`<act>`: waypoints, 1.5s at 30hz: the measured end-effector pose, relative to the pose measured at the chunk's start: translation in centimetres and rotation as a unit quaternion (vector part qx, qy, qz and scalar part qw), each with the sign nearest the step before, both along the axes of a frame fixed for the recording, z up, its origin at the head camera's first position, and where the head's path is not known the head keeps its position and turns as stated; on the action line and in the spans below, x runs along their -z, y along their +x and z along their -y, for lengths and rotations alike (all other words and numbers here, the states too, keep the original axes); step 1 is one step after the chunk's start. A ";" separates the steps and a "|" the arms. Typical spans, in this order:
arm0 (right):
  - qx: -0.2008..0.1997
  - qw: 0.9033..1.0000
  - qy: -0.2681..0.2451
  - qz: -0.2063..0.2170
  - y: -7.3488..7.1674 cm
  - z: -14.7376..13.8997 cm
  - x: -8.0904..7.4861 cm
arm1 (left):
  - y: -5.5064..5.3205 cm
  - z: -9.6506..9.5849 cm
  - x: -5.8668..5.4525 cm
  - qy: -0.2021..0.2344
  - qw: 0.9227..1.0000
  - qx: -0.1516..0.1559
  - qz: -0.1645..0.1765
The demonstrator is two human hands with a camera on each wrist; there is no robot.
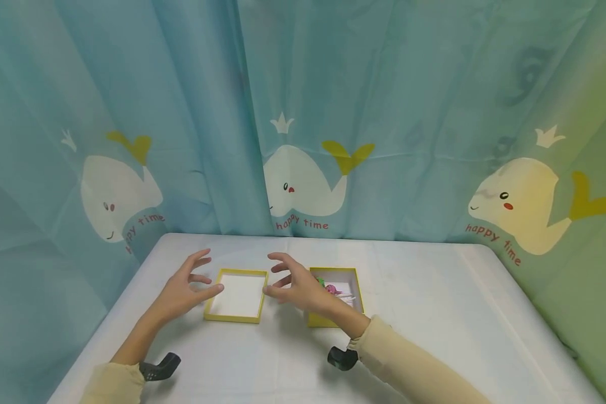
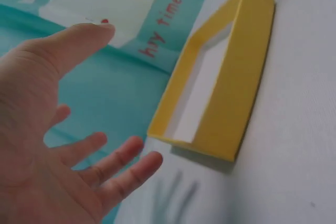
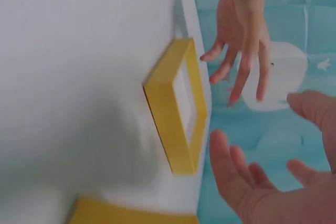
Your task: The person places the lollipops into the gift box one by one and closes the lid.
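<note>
My left hand hovers at the left side of a shallow yellow box lid or tray with a white inside, its fingers spread and loosely bent. Across from it, my right hand hangs above the table between that tray and a deeper yellow box, fingers also apart. Neither hand holds anything. Part of the deeper box is hidden behind the right hand and wrist. Inside it lie a pink piece, a green piece and thin white sticks. In the left wrist view, the tray's yellow wall stands apart from the fingers.
A white-covered table extends to the right of the boxes. Behind it hangs a blue curtain printed with whales. Black devices are strapped at both wrists.
</note>
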State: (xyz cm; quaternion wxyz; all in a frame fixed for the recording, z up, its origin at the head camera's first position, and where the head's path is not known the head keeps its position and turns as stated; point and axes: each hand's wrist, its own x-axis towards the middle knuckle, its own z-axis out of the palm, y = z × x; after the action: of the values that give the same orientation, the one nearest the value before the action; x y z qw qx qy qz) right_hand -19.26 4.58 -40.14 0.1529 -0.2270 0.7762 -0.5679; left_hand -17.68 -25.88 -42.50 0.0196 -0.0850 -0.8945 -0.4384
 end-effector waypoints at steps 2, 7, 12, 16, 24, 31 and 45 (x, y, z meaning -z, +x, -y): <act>0.011 1.000 -0.012 0.016 0.1 0.8 0.6 | -0.2 0.1 0.4 -0.002 1.000 -0.001 0.015; 0.048 0.998 -0.010 0.038 0.5 2.4 2.0 | -0.6 0.4 1.0 0.006 0.999 0.004 0.048; 0.085 0.995 0.005 0.055 1.0 3.5 3.0 | -0.8 0.4 1.3 0.007 0.997 0.005 0.077; 0.109 0.991 -0.009 0.078 1.3 4.2 3.8 | -0.9 0.3 1.5 0.021 0.995 0.013 0.099; 0.130 0.985 -0.035 0.104 1.1 4.8 5.0 | -0.9 0.1 1.6 0.017 0.992 0.016 0.126; 0.130 0.983 -0.037 0.121 0.9 4.9 5.2 | -1.0 0.0 1.6 0.010 0.992 0.012 0.129; 0.152 0.982 -0.042 0.104 0.8 4.8 4.0 | -0.8 -0.9 0.0 0.015 0.996 0.008 0.085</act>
State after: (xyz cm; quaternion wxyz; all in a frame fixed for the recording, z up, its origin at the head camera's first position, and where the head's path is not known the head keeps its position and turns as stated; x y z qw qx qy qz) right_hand -18.47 -0.21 -44.17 0.1351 -0.0523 0.7568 -0.6373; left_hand -18.49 -24.97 -42.55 -0.0591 -0.0546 -0.8856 -0.4575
